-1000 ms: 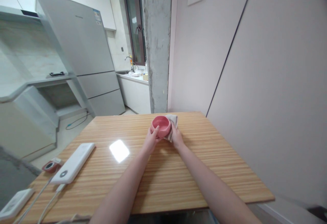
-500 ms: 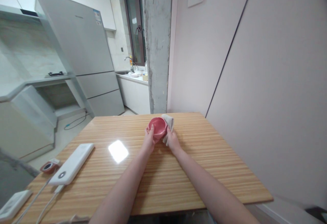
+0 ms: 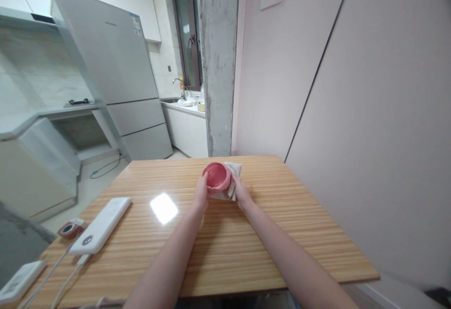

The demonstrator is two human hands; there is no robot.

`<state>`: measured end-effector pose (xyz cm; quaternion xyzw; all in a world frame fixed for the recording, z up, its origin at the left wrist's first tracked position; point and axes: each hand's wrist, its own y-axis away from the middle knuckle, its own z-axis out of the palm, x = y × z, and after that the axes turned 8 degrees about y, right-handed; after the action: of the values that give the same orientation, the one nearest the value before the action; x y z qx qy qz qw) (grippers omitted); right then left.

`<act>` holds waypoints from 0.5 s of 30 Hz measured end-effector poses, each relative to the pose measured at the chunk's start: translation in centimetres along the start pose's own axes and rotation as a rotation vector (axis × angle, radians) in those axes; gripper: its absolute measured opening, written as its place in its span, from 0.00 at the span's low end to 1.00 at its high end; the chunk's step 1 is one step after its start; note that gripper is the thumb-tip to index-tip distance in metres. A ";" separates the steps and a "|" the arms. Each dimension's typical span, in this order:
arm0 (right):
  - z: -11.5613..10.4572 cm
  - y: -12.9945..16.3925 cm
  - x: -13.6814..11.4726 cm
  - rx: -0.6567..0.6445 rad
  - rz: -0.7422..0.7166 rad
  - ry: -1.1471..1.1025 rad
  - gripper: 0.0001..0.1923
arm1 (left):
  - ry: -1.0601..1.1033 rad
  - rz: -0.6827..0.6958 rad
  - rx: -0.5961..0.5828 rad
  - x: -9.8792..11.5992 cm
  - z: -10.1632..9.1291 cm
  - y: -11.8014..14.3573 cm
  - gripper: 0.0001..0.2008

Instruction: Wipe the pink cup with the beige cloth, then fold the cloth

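At the far left edge of the frame, low down, a flat white device (image 3: 17,283) lies on the wooden table (image 3: 225,252). Right of it sits a small red and white gadget (image 3: 69,229), and just beside that a long white power bank (image 3: 100,224) lies at an angle, with white cables (image 3: 59,276) running from its near end toward the bottom left corner. A bright patch of reflected light (image 3: 162,208) shows on the tabletop further right.

In the upper left of the frame stands a grey refrigerator (image 3: 116,79); right of it, a counter with a tap (image 3: 178,83), then a bare concrete pillar (image 3: 218,60) at upper centre.

My left hand (image 3: 201,195) is just left of frame centre, raised above the far part of the table. Its fingers are curled and clamped on the left side of the pink bowl (image 3: 216,176). The bowl is held at frame centre, tilted so that its opening faces up and toward me.

My right hand (image 3: 241,194) is just right of the bowl. Its fingers grip a light cloth (image 3: 232,182), which is pressed against the right and lower side of the bowl and bunches out behind it. How far these fingers close under the cloth I cannot tell.

The right third of the frame is a plain pale wall (image 3: 369,112).
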<state>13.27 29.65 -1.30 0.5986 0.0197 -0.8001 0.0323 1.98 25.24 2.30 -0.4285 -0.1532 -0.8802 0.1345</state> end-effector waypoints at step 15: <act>0.0 -0.6 -0.5 -0.104 0.147 -0.228 0.14 | -0.115 -0.142 -0.061 -0.4 -0.8 -0.4 0.23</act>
<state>13.38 30.29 -0.86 0.5011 0.0134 -0.8563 0.1240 1.54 25.31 1.48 -0.4701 -0.1638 -0.8658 0.0496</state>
